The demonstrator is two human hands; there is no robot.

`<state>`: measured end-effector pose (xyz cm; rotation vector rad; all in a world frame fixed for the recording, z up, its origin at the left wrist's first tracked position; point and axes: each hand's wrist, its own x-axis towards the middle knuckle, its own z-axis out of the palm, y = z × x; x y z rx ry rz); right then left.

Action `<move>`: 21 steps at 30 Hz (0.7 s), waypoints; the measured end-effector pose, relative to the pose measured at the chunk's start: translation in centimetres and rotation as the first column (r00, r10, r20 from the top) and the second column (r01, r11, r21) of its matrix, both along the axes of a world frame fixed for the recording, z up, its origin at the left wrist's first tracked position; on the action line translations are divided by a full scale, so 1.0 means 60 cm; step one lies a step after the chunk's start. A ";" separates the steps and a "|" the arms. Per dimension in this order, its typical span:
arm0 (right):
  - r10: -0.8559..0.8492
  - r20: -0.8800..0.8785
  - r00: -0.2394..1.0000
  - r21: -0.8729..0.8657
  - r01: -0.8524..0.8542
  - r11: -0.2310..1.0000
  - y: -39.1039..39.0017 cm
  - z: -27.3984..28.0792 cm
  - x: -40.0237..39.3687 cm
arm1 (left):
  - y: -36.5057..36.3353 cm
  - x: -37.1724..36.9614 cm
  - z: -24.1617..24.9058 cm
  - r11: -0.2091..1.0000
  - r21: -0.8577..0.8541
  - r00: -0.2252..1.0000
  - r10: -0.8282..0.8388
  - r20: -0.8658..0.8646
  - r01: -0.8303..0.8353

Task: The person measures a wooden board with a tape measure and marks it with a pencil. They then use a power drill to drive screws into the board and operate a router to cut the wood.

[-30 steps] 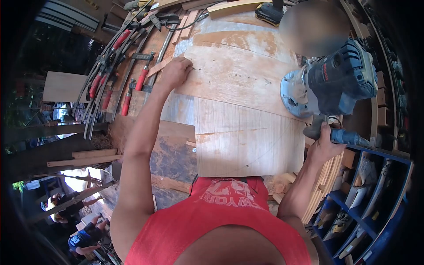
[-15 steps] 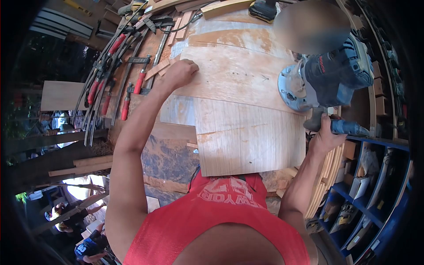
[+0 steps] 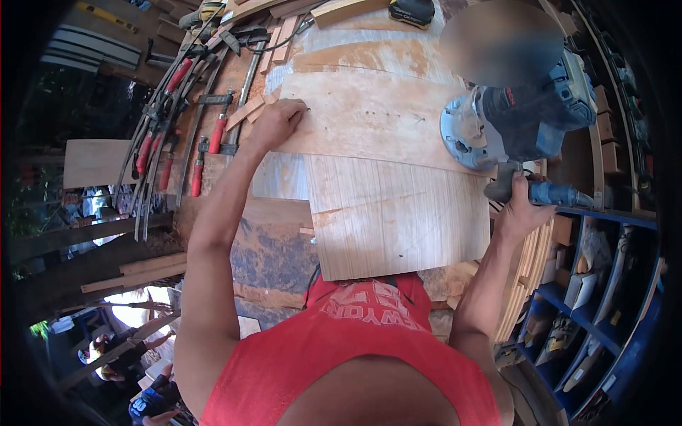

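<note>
My right hand (image 3: 517, 207) grips the handle of a blue and black router (image 3: 522, 117), which hangs tilted at the right edge of the workbench with its round base turned toward the boards. My left hand (image 3: 275, 122) rests with curled fingers on the left edge of a wide plywood sheet (image 3: 369, 117) that has a few small holes. A second, squarer plywood sheet (image 3: 398, 216) lies nearer to me, tucked partly under the first. I wear a red shirt.
Several red-handled bar clamps (image 3: 177, 135) lie along the bench's left side. Blue shelves (image 3: 590, 298) with tools stand at the right. A yellow and black power tool (image 3: 412, 11) sits at the far end. People stand below at the lower left (image 3: 135, 362).
The router and my right hand have shifted slightly left and up toward the boards. My left hand stays on the wide sheet's left edge.
</note>
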<state>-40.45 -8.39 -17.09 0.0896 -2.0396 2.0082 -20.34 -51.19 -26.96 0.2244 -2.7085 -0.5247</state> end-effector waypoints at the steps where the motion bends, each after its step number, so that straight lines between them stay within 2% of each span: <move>1: -0.004 -0.006 1.000 0.026 0.004 1.000 0.001 -0.001 -0.002 | -0.002 -0.001 0.000 1.000 0.011 1.000 0.008 -0.008 -0.008; 3: -0.019 -0.016 1.000 0.075 0.020 0.997 0.006 -0.006 -0.004 | -0.001 0.003 0.000 0.999 0.034 0.999 0.036 -0.011 -0.036; 7: -0.041 -0.015 0.999 0.048 0.041 0.998 0.001 -0.003 -0.002 | 0.009 0.008 -0.002 0.982 0.142 0.991 0.131 -0.037 -0.125; 15: -0.043 -0.012 0.999 0.107 0.045 0.993 0.004 -0.002 -0.002 | 0.011 0.005 -0.001 0.982 0.130 0.989 0.144 -0.031 -0.139; 21: -0.011 0.000 1.000 0.009 0.011 1.000 0.013 -0.017 -0.012 | 0.011 0.011 -0.007 0.968 0.146 0.977 0.213 -0.033 -0.206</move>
